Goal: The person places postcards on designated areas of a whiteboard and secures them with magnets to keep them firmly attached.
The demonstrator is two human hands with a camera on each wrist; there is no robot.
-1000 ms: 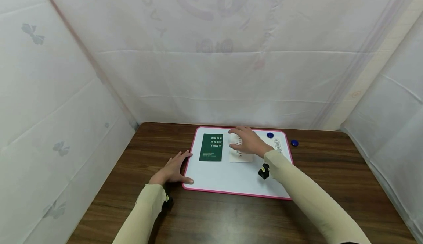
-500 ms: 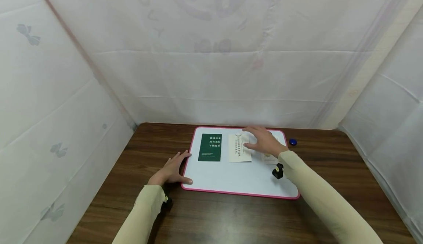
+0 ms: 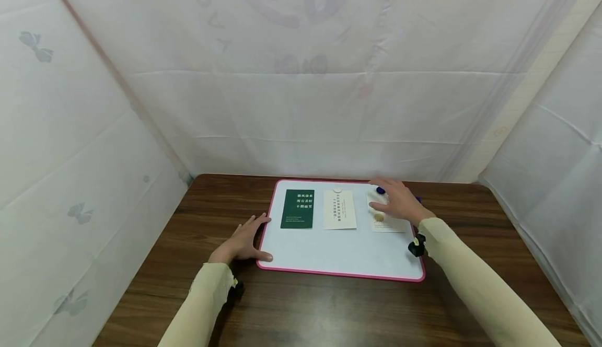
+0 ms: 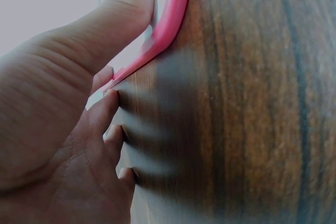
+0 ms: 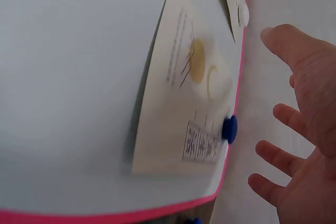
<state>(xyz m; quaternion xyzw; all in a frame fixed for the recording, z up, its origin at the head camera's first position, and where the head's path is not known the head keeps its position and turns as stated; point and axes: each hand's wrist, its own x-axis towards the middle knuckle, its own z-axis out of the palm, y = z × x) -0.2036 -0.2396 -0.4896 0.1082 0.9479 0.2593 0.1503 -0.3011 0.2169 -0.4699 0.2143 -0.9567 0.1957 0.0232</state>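
A whiteboard [image 3: 329, 253] with a pink rim lies on the table. My left hand [image 3: 241, 241] rests at its left edge, fingers spread, thumb on the near left corner. My right hand [image 3: 400, 201] is over the right-hand card [image 3: 388, 226], fingers parted and nothing between them. In the right wrist view, a blue round magnet [image 5: 229, 129] sits at that card's top edge, apart from the fingers. The middle cream card [image 3: 339, 214] has a pale round magnet [image 5: 243, 14] at its top. A dark green card [image 3: 297, 209] with white characters lies at the left.
Another blue magnet [image 3: 419, 199] lies on the brown wooden table [image 3: 320, 305] just right of the board, partly hidden by my right hand. White cloth walls [image 3: 301, 106] enclose the table at the back and both sides.
My right hand has moved from above the middle card rightward to above the right-hand card, uncovering the middle card. My left hand stays at the board's left edge.
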